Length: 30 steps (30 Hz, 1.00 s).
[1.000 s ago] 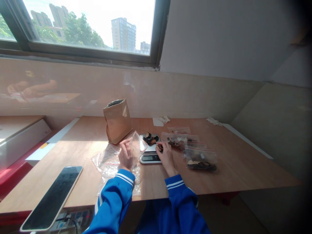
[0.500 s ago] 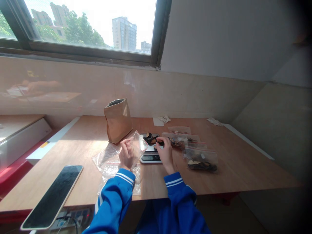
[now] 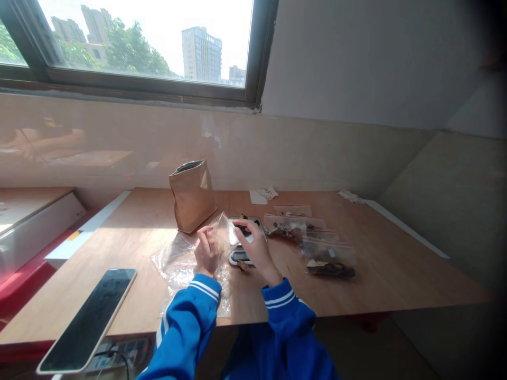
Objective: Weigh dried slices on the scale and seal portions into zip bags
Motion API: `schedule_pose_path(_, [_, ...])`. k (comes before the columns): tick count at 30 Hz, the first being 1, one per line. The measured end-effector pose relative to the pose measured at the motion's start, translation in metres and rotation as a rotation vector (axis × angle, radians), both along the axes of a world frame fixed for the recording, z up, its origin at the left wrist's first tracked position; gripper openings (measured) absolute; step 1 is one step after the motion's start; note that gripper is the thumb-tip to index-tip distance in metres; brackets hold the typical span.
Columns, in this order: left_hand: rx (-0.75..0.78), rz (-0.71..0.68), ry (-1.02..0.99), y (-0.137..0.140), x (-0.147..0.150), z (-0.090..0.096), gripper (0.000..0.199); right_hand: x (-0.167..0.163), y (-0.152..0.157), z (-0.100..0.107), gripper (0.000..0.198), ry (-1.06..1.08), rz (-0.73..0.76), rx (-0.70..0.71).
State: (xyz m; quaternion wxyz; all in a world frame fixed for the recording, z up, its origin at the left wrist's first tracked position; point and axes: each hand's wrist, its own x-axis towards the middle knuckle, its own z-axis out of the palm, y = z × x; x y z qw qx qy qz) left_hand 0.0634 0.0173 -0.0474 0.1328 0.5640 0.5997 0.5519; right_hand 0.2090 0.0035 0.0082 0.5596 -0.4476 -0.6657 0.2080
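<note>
My left hand (image 3: 207,252) is closed on a clear plastic zip bag (image 3: 222,228), held up beside the scale with its mouth to the right. My right hand (image 3: 255,245) is over the kitchen scale (image 3: 233,240), its thumb and fingers curled around dark dried pieces (image 3: 242,230) at the bag's mouth. The hand hides part of the scale and its display. More dark pieces show behind the fingers. One brown dried piece (image 3: 242,265) lies at the scale's front edge. Further clear bags (image 3: 174,264) lie flat under my left hand.
A brown paper bag (image 3: 192,198) stands open behind my left hand. To the right lie several zip bags with dried pieces (image 3: 330,266). A phone (image 3: 89,319) is at the front left. White scraps (image 3: 266,195) lie near the wall, below the window.
My right hand has moved left from the scale's right side to the bag's mouth. A brown piece now lies at the scale's front edge. My left hand stays in place with the bag.
</note>
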Motion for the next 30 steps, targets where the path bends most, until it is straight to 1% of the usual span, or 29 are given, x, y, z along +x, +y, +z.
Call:
schedule_pose_path(3, [0.001, 0.000, 0.018, 0.001, 0.000, -0.001, 0.029, 0.014, -0.012, -0.024, 0.022, -0.012, -0.105, -0.033])
schedule_pose_path(6, [0.010, 0.023, 0.011, 0.001, 0.001, -0.002, 0.030, 0.021, -0.029, -0.051, 0.018, -0.136, -0.079, -0.042])
schedule_pose_path(9, [0.041, 0.028, -0.016, 0.002, 0.001, -0.003, 0.029, 0.019, -0.046, -0.068, 0.022, -0.219, -0.045, -0.036])
schedule_pose_path(11, [0.058, 0.025, -0.031, 0.002, 0.001, -0.004, 0.028, 0.015, -0.053, -0.073, 0.022, -0.293, -0.027, -0.046])
schedule_pose_path(14, [0.078, 0.043, -0.036, 0.003, 0.000, -0.006, 0.028, 0.011, -0.060, -0.074, 0.020, -0.412, 0.013, -0.061])
schedule_pose_path(16, [0.090, 0.054, -0.033, 0.003, 0.000, -0.006, 0.029, 0.010, -0.063, -0.074, 0.021, -0.437, 0.016, -0.070])
schedule_pose_path(19, [0.104, 0.050, -0.039, 0.003, 0.000, -0.006, 0.029, 0.012, -0.065, -0.075, 0.023, -0.418, 0.030, -0.095])
schedule_pose_path(21, [0.115, 0.048, -0.049, 0.003, 0.000, -0.006, 0.029, 0.013, -0.065, -0.072, 0.026, -0.365, 0.057, -0.099])
schedule_pose_path(23, [0.127, 0.047, -0.059, 0.002, 0.000, -0.006, 0.029, 0.015, -0.061, -0.062, 0.025, -0.276, 0.050, -0.084])
schedule_pose_path(25, [0.124, 0.047, -0.062, 0.001, 0.000, -0.007, 0.030, 0.016, -0.053, -0.045, 0.019, -0.166, -0.025, -0.048])
schedule_pose_path(28, [0.082, 0.039, -0.040, 0.000, 0.000, -0.008, 0.031, 0.017, -0.037, -0.012, 0.012, 0.004, -0.181, 0.039])
schedule_pose_path(29, [0.066, 0.032, -0.031, 0.000, 0.000, -0.008, 0.032, 0.017, -0.032, -0.001, 0.012, 0.042, -0.190, 0.056])
schedule_pose_path(30, [0.055, 0.022, -0.023, -0.001, 0.000, -0.009, 0.032, 0.017, -0.027, 0.008, 0.013, 0.047, -0.161, 0.051])
